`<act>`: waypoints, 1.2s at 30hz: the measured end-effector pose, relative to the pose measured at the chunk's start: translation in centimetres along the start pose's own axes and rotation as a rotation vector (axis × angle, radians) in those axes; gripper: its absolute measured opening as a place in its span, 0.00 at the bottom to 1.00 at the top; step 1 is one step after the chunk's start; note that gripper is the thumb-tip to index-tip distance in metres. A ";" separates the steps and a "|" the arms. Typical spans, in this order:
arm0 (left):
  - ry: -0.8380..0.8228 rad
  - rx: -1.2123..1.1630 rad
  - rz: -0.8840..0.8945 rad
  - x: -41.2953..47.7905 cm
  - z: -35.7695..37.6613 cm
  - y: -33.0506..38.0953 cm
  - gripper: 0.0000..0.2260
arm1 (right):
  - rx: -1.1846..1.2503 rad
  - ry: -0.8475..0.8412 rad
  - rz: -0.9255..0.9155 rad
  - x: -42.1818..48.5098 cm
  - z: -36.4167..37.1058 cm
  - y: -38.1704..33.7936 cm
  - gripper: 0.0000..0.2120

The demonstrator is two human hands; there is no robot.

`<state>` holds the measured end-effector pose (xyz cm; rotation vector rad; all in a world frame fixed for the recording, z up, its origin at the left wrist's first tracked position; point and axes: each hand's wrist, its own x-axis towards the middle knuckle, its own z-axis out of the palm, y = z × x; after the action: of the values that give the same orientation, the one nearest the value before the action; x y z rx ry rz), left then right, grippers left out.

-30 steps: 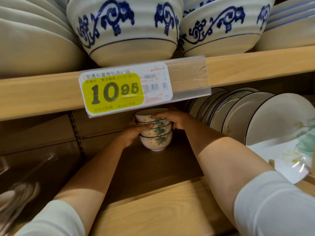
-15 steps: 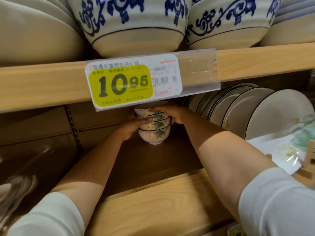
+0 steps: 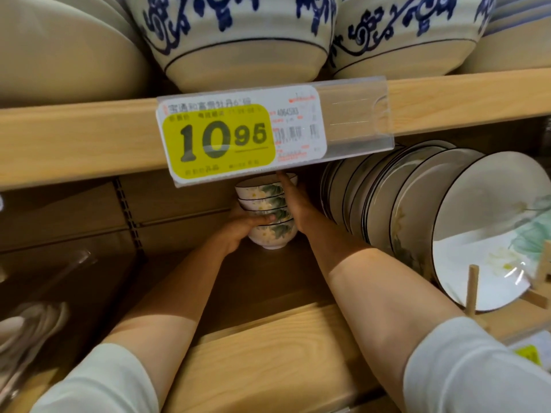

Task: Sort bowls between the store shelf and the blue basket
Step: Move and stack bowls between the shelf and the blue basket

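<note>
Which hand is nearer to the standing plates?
Right. The right hand holds the bowl stack on the side facing the plates; the left hand grips its opposite side.

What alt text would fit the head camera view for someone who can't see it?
Two hands hold a stack of floral bowls deep inside a wooden store shelf, left hand wrapped round its front, right hand cupping its right side. Upright plates stand to the right; large blue-patterned bowls sit above a yellow 10.95 price tag.
</note>
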<state>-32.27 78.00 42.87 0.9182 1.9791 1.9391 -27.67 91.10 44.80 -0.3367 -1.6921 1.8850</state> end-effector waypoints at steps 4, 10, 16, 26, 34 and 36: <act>-0.009 0.005 -0.001 0.0 -0.1 0.1 0.26 | -0.010 0.041 0.001 0.3 0.2 0.2 0.38; -0.036 -0.007 0.017 0.0 0.0 0.3 0.28 | 0.011 0.066 0.031 0.5 0.0 0.5 0.39; -0.013 0.016 0.007 -0.2 0.0 -0.1 0.31 | -0.039 0.086 0.001 0.4 0.2 0.5 0.38; 0.021 0.034 -0.002 -0.1 0.1 -0.4 0.35 | -0.099 0.113 0.015 0.1 0.6 0.2 0.40; 0.033 0.049 0.004 -0.5 0.1 -0.3 0.35 | -0.113 0.123 0.034 0.1 0.8 0.1 0.40; 0.039 0.055 0.004 -0.6 0.1 -0.2 0.35 | -0.128 0.125 0.040 0.0 0.8 0.1 0.41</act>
<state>-31.77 77.74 42.52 0.9052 2.0631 1.9285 -28.15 90.49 44.88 -0.5313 -1.7367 1.7487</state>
